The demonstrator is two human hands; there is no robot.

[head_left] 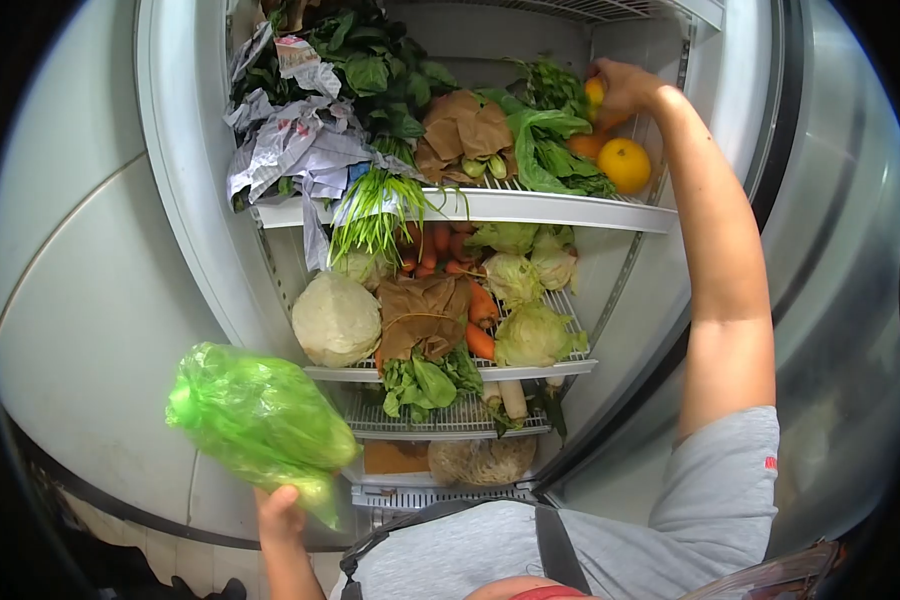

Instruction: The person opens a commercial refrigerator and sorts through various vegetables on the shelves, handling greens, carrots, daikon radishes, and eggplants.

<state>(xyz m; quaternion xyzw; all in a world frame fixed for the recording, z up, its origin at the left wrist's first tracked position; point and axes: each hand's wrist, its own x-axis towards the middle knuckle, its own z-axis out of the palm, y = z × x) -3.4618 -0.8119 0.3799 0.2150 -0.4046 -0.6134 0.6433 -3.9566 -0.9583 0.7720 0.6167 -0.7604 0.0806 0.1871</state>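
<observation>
My left hand (278, 515), at the lower left, grips the lower end of a translucent green plastic bag (260, 420). The bag bulges with pale green contents that I cannot make out. High on the right, my right hand (625, 92) reaches onto the upper fridge shelf (470, 206), its fingers curled round a yellow fruit (595, 92) that they partly hide. Just below that hand lie an orange (625, 165) and another orange-coloured fruit (585, 146). Leafy green herbs (550, 84) and a green-leaved bunch (550, 150) are left of my fingers.
Newspaper-wrapped greens (300, 140) and a brown paper bundle (465, 130) fill the upper shelf's left and middle. Below are a cabbage (336, 320), a paper-wrapped leafy bundle (425, 315), carrots (481, 305) and lettuces (532, 335). The fridge's side wall (660, 290) runs beside my right arm.
</observation>
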